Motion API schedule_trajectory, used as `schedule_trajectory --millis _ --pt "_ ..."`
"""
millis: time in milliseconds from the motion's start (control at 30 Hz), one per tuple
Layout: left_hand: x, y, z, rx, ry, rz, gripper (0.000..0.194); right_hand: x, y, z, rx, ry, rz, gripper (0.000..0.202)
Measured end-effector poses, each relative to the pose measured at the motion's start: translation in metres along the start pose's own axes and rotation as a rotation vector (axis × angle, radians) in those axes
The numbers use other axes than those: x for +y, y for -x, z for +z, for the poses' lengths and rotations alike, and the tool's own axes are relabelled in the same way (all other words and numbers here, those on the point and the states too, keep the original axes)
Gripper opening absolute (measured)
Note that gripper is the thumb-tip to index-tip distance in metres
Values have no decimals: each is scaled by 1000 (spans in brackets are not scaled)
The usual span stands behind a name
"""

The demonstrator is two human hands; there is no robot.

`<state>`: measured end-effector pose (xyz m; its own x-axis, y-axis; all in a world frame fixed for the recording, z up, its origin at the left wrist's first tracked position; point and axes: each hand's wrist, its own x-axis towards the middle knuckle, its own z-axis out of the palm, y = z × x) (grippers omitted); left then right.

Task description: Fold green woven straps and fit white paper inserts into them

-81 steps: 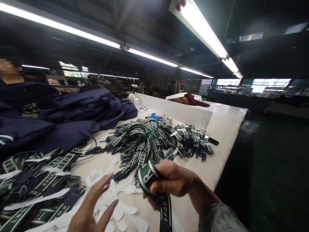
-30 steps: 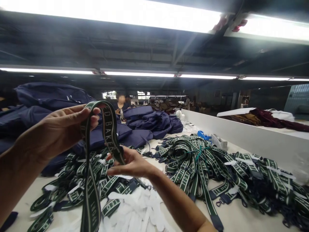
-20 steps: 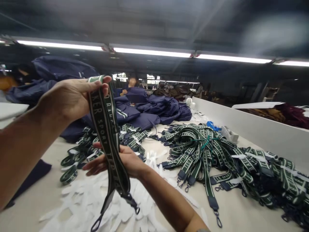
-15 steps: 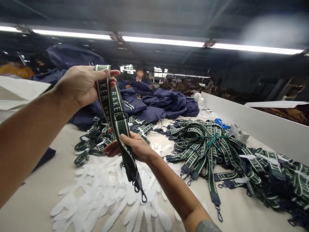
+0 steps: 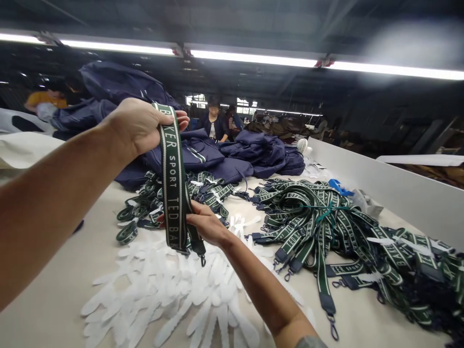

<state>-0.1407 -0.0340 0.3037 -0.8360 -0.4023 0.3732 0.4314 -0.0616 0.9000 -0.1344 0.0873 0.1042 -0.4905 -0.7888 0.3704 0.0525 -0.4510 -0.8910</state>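
Observation:
A green woven bag strap [image 5: 173,181] with white lettering and edging hangs folded in front of me. My left hand [image 5: 143,123] pinches its upper fold between thumb and fingers. Lower down, my right hand [image 5: 206,222] grips the strap's back layer, its fingers partly hidden behind the webbing. A dark metal clip [image 5: 203,260] dangles at the strap's lower end. Below both hands, many white strips [image 5: 170,295] lie spread in a loose heap on the pale table.
Right of the strips lies a large bundle of similar straps [image 5: 319,208] bound with teal cord. Coiled straps [image 5: 134,208] sit at left. Navy bags [image 5: 268,152] are piled behind them. A white partition [image 5: 391,183] borders the right side. Other people [image 5: 213,125] are farther back.
The strap has turned so its broad lettered face shows toward me, and its lower end has risen. Both hands still hold it; the view has shifted slightly left.

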Motion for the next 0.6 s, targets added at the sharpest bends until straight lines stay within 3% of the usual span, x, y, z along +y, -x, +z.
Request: schedule_trajectory --millis 267,367,500,600 --pt "3 -11 -13 17 179 40 10 11 2 3 -80 -340 68 40" --pt "2 -14 -15 41 184 103 15 12 -1 5 -128 -379 63 47" --pt "-1 -15 -19 40 163 195 21 8 -4 10 -94 -387 130 67" --pt "-3 -14 -22 -12 127 207 16 8 -3 13 -50 -288 69 59"
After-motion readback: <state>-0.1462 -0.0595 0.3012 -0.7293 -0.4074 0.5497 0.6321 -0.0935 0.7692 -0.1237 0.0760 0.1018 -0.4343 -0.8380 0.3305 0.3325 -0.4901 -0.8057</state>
